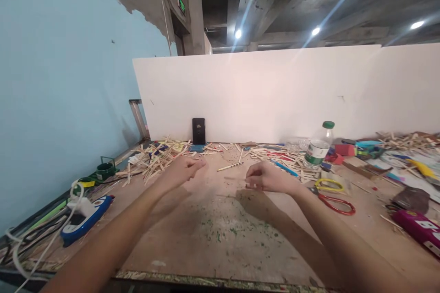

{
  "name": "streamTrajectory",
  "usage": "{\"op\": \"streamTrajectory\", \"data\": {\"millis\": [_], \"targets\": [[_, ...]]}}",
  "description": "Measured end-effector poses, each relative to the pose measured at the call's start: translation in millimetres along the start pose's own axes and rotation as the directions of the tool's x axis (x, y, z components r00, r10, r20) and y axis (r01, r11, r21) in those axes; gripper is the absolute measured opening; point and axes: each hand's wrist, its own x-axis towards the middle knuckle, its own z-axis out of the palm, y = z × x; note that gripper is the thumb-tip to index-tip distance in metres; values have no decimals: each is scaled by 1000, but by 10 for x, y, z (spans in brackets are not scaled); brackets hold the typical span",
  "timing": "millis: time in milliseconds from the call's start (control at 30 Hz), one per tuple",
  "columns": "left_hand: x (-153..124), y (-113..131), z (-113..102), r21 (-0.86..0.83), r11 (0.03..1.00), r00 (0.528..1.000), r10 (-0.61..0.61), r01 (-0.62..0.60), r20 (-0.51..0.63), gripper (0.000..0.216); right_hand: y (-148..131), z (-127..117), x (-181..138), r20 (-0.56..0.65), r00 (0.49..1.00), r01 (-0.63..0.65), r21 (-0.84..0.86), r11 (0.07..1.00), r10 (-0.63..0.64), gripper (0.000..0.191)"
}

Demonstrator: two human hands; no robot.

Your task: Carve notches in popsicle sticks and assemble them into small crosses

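My right hand (261, 176) is above the middle of the table, its thumb and fingertips pinching a thin, flat wooden stick (234, 178). The stick points left, toward the gap between my hands. My left hand (182, 170) is to the left, index finger stretched out and the other fingers partly bent; nothing shows in it. Between and slightly beyond the hands lies a patterned pencil (229, 166). A blue pen-like object (283, 167) lies just behind my right hand. Scissors with one yellow and one red handle (335, 197) rest beside my right wrist.
Loose wooden sticks (154, 158) are heaped at the back left, with more along the back. A black box-shaped device (198, 131) stands against the white partition (233, 96). A plastic bottle (318, 149) stands right. Green shavings (233, 229) litter the front; a blue-white power strip (85, 220) lies left.
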Motion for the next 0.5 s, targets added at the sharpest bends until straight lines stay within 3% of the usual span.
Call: {"op": "streamTrajectory", "data": {"millis": [133,233,367,500], "targets": [[-50,-376,-396,132,988,996,-73,79,-45,34,74,-260,-103,-202,978,46,-51,998,-56,31],[-100,-651,-537,212,958,981,-188,194,-45,35,251,-261,-75,-293,951,74,-93,993,-99,29],[-125,-924,-475,260,927,961,-275,269,-12,36,447,-85,34,-300,942,123,-119,985,-154,38],[-86,-1088,-334,250,935,961,-272,253,45,35,500,64,84,-283,931,194,-155,969,-231,33]]}}
